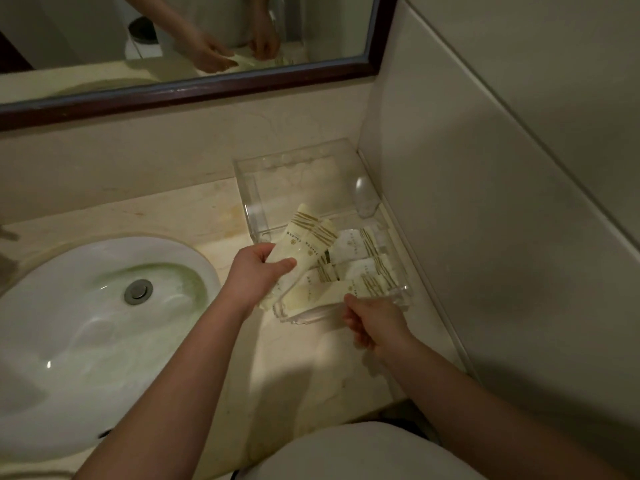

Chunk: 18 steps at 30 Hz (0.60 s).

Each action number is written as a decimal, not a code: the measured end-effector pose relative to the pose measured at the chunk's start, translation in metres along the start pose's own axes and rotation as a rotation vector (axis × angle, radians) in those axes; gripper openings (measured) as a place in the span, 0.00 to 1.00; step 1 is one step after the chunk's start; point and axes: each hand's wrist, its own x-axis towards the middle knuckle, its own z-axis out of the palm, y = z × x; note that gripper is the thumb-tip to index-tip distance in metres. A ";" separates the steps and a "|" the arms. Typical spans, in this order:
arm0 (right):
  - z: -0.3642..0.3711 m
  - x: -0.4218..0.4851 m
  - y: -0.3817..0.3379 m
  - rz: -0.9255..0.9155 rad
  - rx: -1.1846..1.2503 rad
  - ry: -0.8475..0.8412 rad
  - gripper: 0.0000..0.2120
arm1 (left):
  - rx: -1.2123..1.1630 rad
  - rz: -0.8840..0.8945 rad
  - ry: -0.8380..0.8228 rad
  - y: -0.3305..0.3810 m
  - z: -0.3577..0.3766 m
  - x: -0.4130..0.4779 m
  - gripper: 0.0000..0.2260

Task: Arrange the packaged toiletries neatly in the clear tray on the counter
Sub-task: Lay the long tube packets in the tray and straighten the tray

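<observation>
**Halfway home: packets are in the tray, but not yet in order**

The clear acrylic tray (250, 202) sits in the far right corner of the pale marble tabletop (194, 209), tight against the wall, with the white oval basin (86, 306) off to its left and the dark-framed mirror (207, 88) above.

The far half of the tray looks bare. All the action is in the near half, where several white sachets with gold bands (356, 247) lie roughly side by side but overlap at odd angles. So the gathering looks done. My read is that the tidying is what remains: squaring up the sachets and finding room for the long ones.

The left hand (258, 271) has its fingers and thumb curled round the lower part of a couple of long cream packets with gold stripes (308, 237). They fan out and tilt up over the tray's near left corner, with their striped ends above the sachets and their lower ends hanging past the rim. They are not laid down yet.

The right hand (375, 329) sits at the tray's near edge with its fingers curled in. Thumb and forefinger meet on the end of a flat cream packet (322, 294) that lies across the front of the tray. It looks like a pinch, though the dim light makes the contact hard to confirm.
</observation>
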 end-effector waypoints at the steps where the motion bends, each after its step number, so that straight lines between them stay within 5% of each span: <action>1: -0.006 -0.003 0.001 -0.025 -0.033 0.010 0.14 | 0.040 0.008 -0.020 0.005 0.002 0.003 0.06; 7: -0.019 0.004 -0.040 -0.416 -0.125 0.128 0.14 | 0.194 0.030 -0.226 0.020 0.015 0.013 0.07; 11: -0.021 0.022 -0.066 -0.431 -0.241 -0.085 0.09 | 0.228 0.048 -0.300 0.025 0.020 0.014 0.08; 14: -0.027 0.031 -0.063 -0.388 -0.166 -0.143 0.04 | 0.234 0.102 -0.230 0.029 0.019 0.015 0.03; 18: -0.035 0.045 -0.061 -0.239 0.086 -0.065 0.05 | 0.170 0.120 0.008 0.028 -0.003 0.025 0.11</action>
